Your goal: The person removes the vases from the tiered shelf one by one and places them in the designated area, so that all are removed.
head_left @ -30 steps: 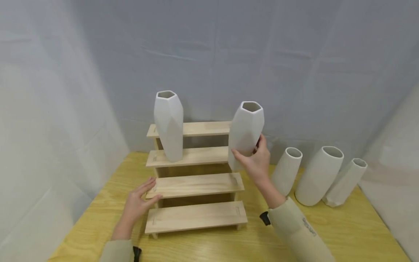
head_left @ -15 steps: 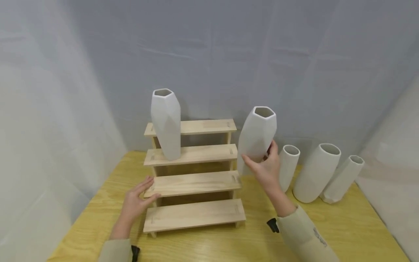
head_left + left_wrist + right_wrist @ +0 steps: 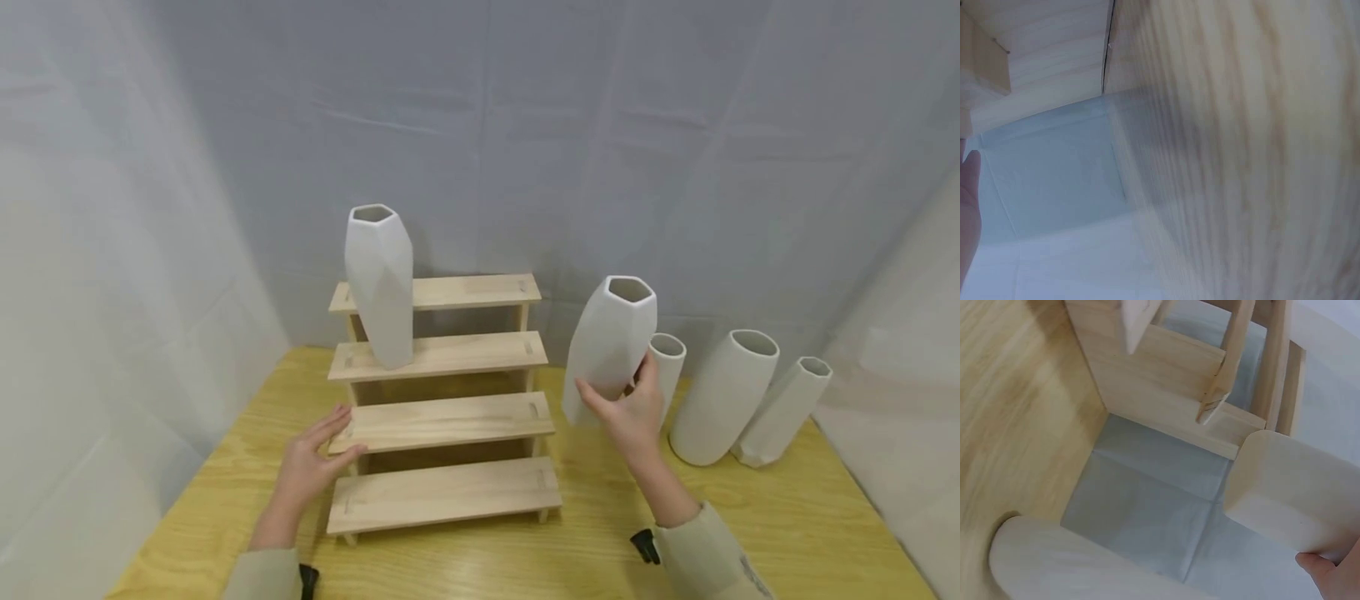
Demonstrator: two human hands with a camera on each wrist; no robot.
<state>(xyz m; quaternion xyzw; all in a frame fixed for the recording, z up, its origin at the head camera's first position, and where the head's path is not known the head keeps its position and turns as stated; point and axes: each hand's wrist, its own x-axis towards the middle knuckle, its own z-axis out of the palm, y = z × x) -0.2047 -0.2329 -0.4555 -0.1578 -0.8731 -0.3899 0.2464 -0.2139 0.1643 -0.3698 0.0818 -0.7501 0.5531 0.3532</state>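
My right hand grips a white faceted vase by its lower part, fingers behind and thumb in front. The vase is held to the right of the wooden step stand; in the right wrist view its base hangs off the table. My left hand rests on the left end of the second step from the bottom, fingers extended and thumb along the front edge. A matching faceted vase stands upright at the left of the third step.
At the right of the yellow wood table stand a slim white vase, a wide rounded one and a narrow faceted one. Grey-white sheeting hangs behind and on both sides.
My right hand has carried the vase away from the stand, to the right and downward, toward the slim vase. The left hand stays at the stand.
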